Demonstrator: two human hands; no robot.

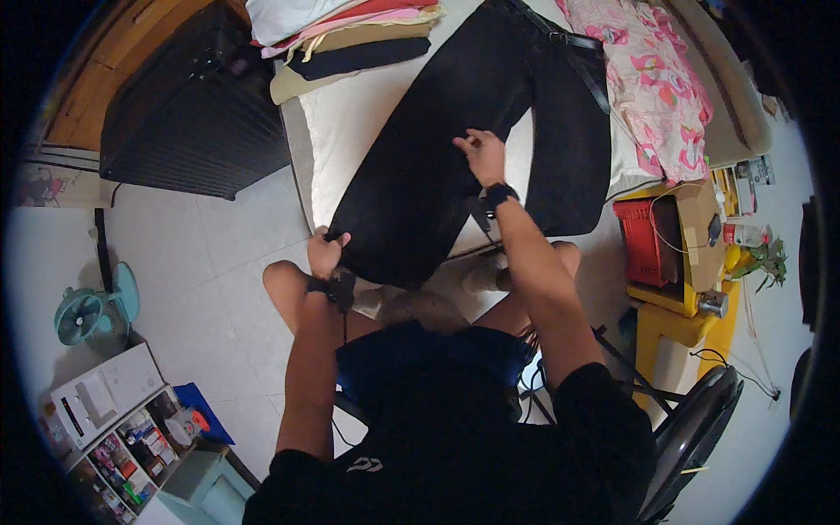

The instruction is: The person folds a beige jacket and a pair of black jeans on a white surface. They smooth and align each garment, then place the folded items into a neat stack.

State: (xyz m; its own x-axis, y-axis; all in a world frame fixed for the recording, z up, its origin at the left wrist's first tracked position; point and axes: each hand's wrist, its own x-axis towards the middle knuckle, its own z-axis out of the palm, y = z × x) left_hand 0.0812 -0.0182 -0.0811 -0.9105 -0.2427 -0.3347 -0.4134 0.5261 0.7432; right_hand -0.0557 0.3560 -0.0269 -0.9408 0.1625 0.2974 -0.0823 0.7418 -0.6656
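Observation:
Black trousers [420, 164] lie spread on a bed with a white cover [354, 125], the legs pointing towards me and hanging slightly over the near edge. A thin black belt [581, 42] lies at their waist end. My left hand [325, 252] pinches the outer hem corner of the left-hand trouser leg between thumb and fingers. My right hand [484, 156] is over the inner edge of that same leg, fingers curled and thumb apart; whether it grips any cloth cannot be told. Dark straps with small devices sit on both wrists.
Folded clothes [354, 39] are stacked at the bed's far left, and a pink patterned cloth [663, 85] lies at the right. A black ribbed cabinet [197, 111] stands left of the bed. Right of it are a red basket [640, 243] and a yellow shelf unit [682, 321].

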